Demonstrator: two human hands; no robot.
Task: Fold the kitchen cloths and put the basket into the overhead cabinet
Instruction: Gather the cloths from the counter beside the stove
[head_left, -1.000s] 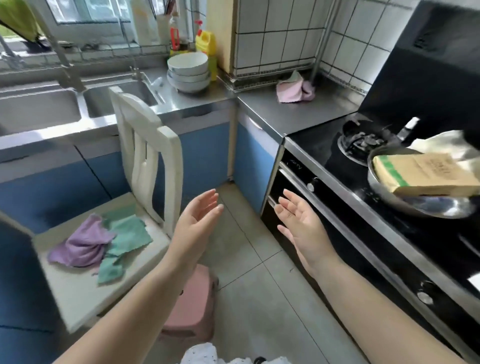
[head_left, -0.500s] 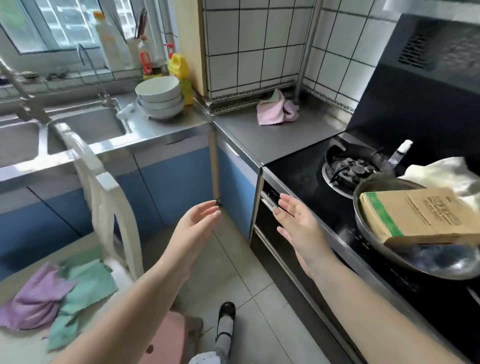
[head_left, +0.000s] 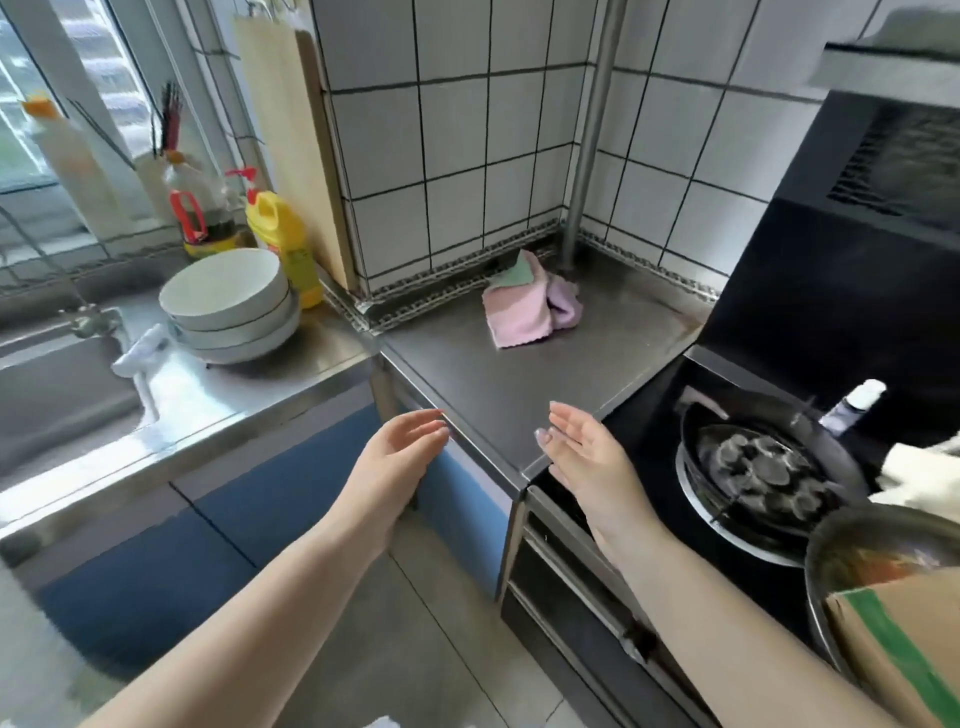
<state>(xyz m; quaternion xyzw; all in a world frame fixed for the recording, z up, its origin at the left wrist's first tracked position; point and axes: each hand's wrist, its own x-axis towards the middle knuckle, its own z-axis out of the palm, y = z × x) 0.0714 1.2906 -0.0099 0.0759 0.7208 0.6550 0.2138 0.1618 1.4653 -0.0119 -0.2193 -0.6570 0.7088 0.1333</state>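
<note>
A small heap of kitchen cloths, pink, green and lilac, lies crumpled in the far corner of the steel counter, against the tiled wall. My left hand is held out in front of the counter's near edge, fingers straight, holding nothing. My right hand hovers over the counter's front right corner, palm turned inward, fingers straight and empty. Both hands are well short of the cloths. No basket or overhead cabinet shows.
Stacked white bowls stand left of the counter beside the sink. A yellow bottle and other bottles line the window ledge. On the right, a gas burner, a metal pan holding a cardboard box.
The view has swung up and right; the chair with the purple and green cloths has left the frame. Both hands have moved forward to the counter's edge, still open and empty.
</note>
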